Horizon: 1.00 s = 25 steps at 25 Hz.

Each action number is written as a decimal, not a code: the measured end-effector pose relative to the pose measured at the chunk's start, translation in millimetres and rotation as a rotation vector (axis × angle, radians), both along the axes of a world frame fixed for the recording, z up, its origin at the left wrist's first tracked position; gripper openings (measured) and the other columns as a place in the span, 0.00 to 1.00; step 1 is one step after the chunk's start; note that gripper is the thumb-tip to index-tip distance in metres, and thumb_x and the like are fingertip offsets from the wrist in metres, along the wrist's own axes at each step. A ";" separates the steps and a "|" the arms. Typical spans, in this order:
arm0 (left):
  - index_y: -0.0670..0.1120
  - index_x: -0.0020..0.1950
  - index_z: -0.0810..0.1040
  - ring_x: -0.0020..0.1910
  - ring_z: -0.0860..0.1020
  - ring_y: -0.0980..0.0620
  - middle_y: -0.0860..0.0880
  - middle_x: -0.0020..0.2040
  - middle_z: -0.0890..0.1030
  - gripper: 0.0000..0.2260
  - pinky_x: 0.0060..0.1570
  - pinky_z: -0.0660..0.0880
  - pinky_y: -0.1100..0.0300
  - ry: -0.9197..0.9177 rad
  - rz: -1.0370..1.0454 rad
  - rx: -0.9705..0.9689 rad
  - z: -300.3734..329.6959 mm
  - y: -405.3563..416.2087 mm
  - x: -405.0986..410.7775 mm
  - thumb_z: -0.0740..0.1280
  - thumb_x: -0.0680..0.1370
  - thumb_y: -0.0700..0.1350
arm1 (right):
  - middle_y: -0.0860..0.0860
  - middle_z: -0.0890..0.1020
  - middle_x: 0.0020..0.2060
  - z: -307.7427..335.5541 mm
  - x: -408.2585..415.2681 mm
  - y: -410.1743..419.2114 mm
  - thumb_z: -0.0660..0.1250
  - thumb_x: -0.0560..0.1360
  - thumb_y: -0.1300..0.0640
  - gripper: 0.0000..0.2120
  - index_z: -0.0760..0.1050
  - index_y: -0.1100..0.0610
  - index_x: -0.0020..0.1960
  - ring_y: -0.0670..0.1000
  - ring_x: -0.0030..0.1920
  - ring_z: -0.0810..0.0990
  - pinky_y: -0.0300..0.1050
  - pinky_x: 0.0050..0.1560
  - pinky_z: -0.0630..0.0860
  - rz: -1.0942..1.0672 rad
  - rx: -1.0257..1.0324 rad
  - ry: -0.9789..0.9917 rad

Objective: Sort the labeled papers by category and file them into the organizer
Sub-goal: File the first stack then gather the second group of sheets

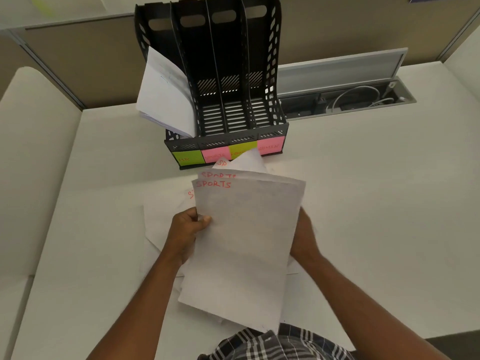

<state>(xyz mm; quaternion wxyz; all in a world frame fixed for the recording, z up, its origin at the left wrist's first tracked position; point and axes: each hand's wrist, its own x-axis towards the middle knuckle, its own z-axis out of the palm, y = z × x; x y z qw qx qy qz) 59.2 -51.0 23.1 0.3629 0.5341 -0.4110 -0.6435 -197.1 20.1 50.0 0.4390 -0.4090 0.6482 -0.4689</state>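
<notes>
Pinching the SPORTS papers (241, 242), left hand (185, 229); right hand (305, 237) mostly hidden, grip unclear.

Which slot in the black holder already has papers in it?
The leftmost slot, above the green HR note. The other three slots are empty.

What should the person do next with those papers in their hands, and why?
Probably lift the stack, held by the left hand and right hand, toward the organizer's second slot. The top sheets read SPORTS, that slot's pink note seems to match, and it looks empty.
</notes>
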 end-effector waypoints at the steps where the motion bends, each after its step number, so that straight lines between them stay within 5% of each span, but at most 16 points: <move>1: 0.49 0.49 0.88 0.47 0.86 0.45 0.47 0.49 0.88 0.11 0.44 0.82 0.57 0.048 -0.027 -0.030 3.8 -2.6 2.2 0.71 0.74 0.36 | 0.51 0.86 0.44 3.5 -12.1 -8.7 0.70 0.75 0.65 0.09 0.80 0.64 0.54 0.32 0.52 0.79 0.38 0.45 0.76 -0.048 0.036 0.044; 3: 0.50 0.52 0.88 0.50 0.86 0.46 0.47 0.52 0.88 0.12 0.46 0.82 0.57 0.095 -0.047 -0.049 10.1 -9.9 1.8 0.70 0.73 0.39 | 0.48 0.83 0.58 3.9 -33.3 -17.4 0.67 0.80 0.49 0.21 0.74 0.57 0.70 0.42 0.61 0.79 0.41 0.61 0.74 0.043 0.156 -0.024; 5: 0.50 0.53 0.87 0.51 0.86 0.46 0.48 0.53 0.87 0.11 0.47 0.82 0.57 0.025 0.004 -0.048 11.4 -17.3 -7.2 0.70 0.75 0.39 | 0.50 0.84 0.60 3.1 -47.3 -15.9 0.57 0.76 0.29 0.31 0.77 0.48 0.68 0.46 0.58 0.82 0.49 0.61 0.76 0.227 0.223 -0.205; 7: 0.49 0.55 0.84 0.53 0.85 0.44 0.47 0.54 0.87 0.09 0.52 0.82 0.51 -0.131 0.084 -0.038 9.2 -22.6 -19.0 0.69 0.79 0.39 | 0.56 0.83 0.61 -2.4 -53.0 -9.6 0.51 0.73 0.23 0.37 0.77 0.44 0.68 0.50 0.58 0.82 0.56 0.61 0.77 0.338 0.257 -0.306; 10: 0.50 0.56 0.81 0.54 0.83 0.45 0.47 0.55 0.85 0.08 0.57 0.80 0.47 -0.334 0.062 -0.092 5.5 -22.6 -36.0 0.68 0.80 0.40 | 0.47 0.83 0.62 -9.6 -48.7 3.1 0.63 0.75 0.31 0.25 0.76 0.41 0.67 0.48 0.61 0.82 0.52 0.60 0.78 0.333 0.252 -0.219; 12: 0.52 0.59 0.76 0.52 0.82 0.48 0.49 0.54 0.82 0.09 0.52 0.79 0.54 -0.433 -0.005 -0.157 6.1 -22.0 -45.6 0.67 0.80 0.42 | 0.44 0.84 0.58 -18.0 -44.1 11.9 0.68 0.78 0.46 0.13 0.78 0.42 0.62 0.44 0.53 0.84 0.40 0.49 0.80 0.213 0.293 -0.030; 14: 0.51 0.66 0.72 0.54 0.80 0.47 0.47 0.55 0.80 0.15 0.49 0.75 0.58 -0.604 -0.011 -0.271 8.2 -29.6 -45.3 0.67 0.80 0.41 | 0.48 0.86 0.52 -28.9 -45.0 21.8 0.67 0.78 0.59 0.11 0.80 0.48 0.58 0.47 0.46 0.85 0.38 0.39 0.79 0.004 0.370 0.033; 17: 0.46 0.75 0.67 0.68 0.72 0.40 0.42 0.68 0.75 0.25 0.65 0.71 0.44 -1.093 -0.137 -0.261 9.6 -52.6 -27.1 0.70 0.79 0.45 | 0.47 0.85 0.45 -36.7 -52.7 32.4 0.66 0.77 0.63 0.09 0.81 0.53 0.52 0.49 0.43 0.83 0.40 0.35 0.75 -0.168 0.459 0.031; 19: 0.46 0.76 0.65 0.70 0.70 0.39 0.41 0.70 0.74 0.28 0.66 0.68 0.41 -1.283 -0.294 -0.173 11.3 -58.9 -19.4 0.69 0.79 0.49 | 0.44 0.84 0.43 -38.5 -55.3 35.0 0.66 0.77 0.62 0.08 0.80 0.52 0.51 0.47 0.42 0.83 0.38 0.34 0.74 -0.176 0.475 0.030; 25: 0.43 0.76 0.68 0.70 0.72 0.40 0.40 0.70 0.74 0.25 0.69 0.70 0.45 -1.169 -0.299 -0.247 7.4 -57.6 -23.5 0.68 0.80 0.46 | 0.49 0.84 0.48 -39.3 -51.6 32.2 0.66 0.78 0.61 0.11 0.80 0.55 0.59 0.49 0.45 0.82 0.39 0.37 0.75 -0.195 0.484 0.019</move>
